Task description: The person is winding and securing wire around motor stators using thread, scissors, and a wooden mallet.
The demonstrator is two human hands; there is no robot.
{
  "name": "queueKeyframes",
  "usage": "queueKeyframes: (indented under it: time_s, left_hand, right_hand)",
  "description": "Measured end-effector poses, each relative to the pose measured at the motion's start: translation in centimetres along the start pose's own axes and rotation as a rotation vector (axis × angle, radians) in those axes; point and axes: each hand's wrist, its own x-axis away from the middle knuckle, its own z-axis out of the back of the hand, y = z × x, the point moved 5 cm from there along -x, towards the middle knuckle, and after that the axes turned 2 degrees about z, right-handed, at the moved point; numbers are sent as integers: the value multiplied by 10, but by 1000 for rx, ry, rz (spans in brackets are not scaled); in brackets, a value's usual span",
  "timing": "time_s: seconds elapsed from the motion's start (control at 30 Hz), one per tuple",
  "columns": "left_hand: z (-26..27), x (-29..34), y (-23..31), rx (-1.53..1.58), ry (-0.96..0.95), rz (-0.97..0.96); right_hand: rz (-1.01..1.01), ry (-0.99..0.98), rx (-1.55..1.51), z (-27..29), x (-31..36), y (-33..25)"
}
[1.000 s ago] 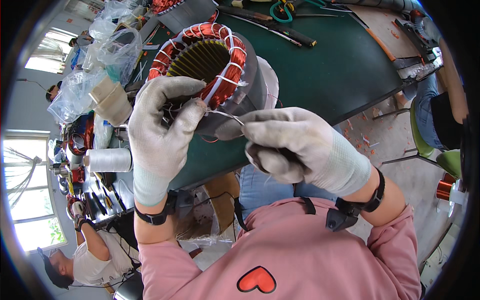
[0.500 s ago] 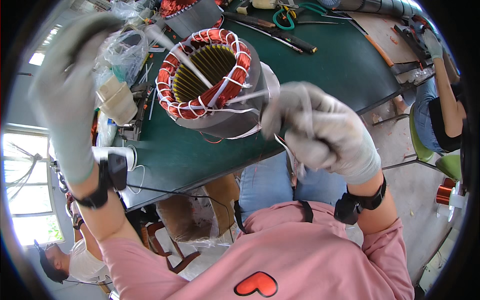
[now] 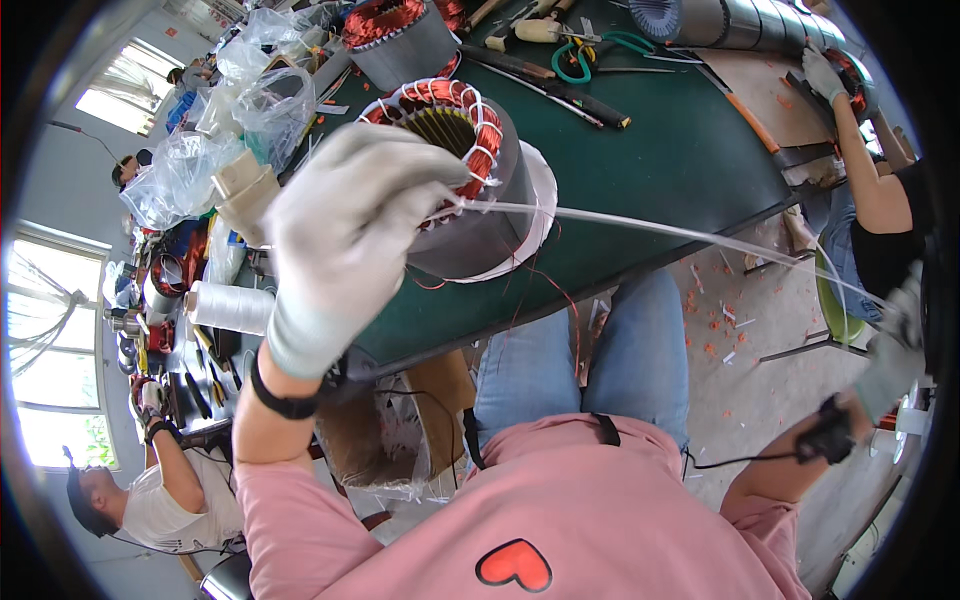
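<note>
Since the earlier frame, over the desk (image 3: 650,150) the left hand (image 3: 355,200) has come back to the stator (image 3: 460,248) at twelve o'clock, the right hand (image 3: 898,325) swinging out to three. The right grip clamps the white cord (image 3: 650,227); the left's, blurred, I cannot tell. An even pull, the stator braced, should seat the cord snugly.

Readable text: none; no word, number or label can be made out. Graphic sign: red heart (image 3: 514,567) with dark outline, printed on front of pink shirt (image 3: 430,500) of person wearing camera; appears point-up in view. Dark print (image 3: 187,546), small, on white shirt (image 3: 165,508) of co-worker at left; too small to read. Reddish mark (image 3: 171,32), tiny, high on wall (image 3: 75,170) at upper left; nature unclear.
</note>
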Motion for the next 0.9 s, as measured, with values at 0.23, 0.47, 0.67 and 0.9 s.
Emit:
queueKeyframes:
  time_s: [0.23, 0.47, 0.67, 0.9]
  left_hand:
    - [-51, 65, 62, -205, -111, -501]
    - [-18, 33, -13, -244, 130, -65]
    - [-23, 37, -22, -261, 99, -232]
    - [-19, 34, -29, 123, 143, 171]
  right_hand:
    - [-499, -366, 901, -118, 31, 350]
    - [-680, -178, 270, -167, 19, 352]
    - [-312, -322, 711, -126, 56, 386]
    - [-220, -414, 785, -126, 65, 393]
